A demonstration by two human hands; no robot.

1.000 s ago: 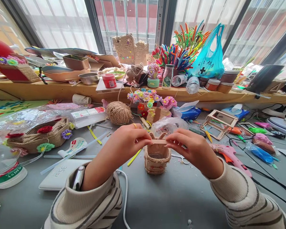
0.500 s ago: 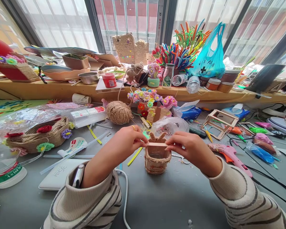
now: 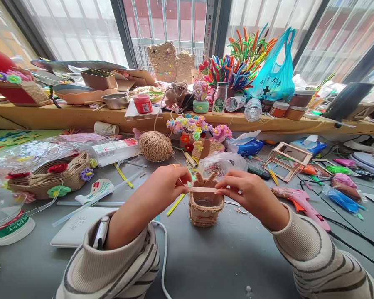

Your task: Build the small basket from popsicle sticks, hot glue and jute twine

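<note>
Both hands meet over the middle of the grey worktop point(image 3: 205, 257). The left hand point(image 3: 162, 185) pinches one end of a flat wooden stick point(image 3: 202, 189), the right hand point(image 3: 246, 191) pinches the other, fingers closed tight on it from both sides. The stick lies level, straight across the open top of a small twine-wrapped basket point(image 3: 205, 209) that stands upright between the wrists, well in from the near edge. Whether the stick touches the rim or hovers just above it cannot be told from here.

By the look of it, this is the fitting step: the stick is being lined up as a bar across the basket's mouth. The next move would call for a steady, even lowering at both ends, keeping it centred and square to the rim.

Just behind the basket sits a clear bag point(image 3: 222, 162); a twine ball point(image 3: 156, 146) lies further back toward the shelf. A pink glue gun point(image 3: 299, 201) rests to the right, scissors point(image 3: 238, 206) just beside the basket, and a white cable point(image 3: 164, 249) trails past the left sleeve.
</note>
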